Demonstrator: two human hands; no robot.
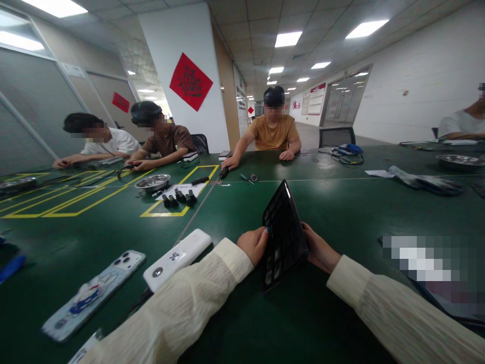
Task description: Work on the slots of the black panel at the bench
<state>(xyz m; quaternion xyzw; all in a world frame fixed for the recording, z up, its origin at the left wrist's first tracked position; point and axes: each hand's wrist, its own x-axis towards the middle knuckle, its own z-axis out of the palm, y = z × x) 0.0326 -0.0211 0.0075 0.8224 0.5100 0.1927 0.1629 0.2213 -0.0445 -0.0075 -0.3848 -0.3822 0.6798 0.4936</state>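
A flat, glossy black panel (pixel 283 242), tablet-like in shape, is tilted up on edge above the table in front of me. Pale reflections lie across its dark face. My left hand (pixel 253 244) grips its left edge, thumb on the face, with a small blue spot at the thumb tip. Around the right edge, my right hand (pixel 317 246) is closed on the panel, its fingers partly hidden behind it. By my left forearm lie a white power bank (pixel 177 259) marked with a number and a phone (pixel 94 293) in a rabbit-print case.
Across the green table (pixel 341 212), a person in a tan shirt (pixel 273 132) touches a dark part. Several black fittings (pixel 180 197) stand near a metal bowl (pixel 152 183). Gloves (pixel 424 181) and a coiled cable (pixel 346 154) lie to the right. Two people sit at the left.
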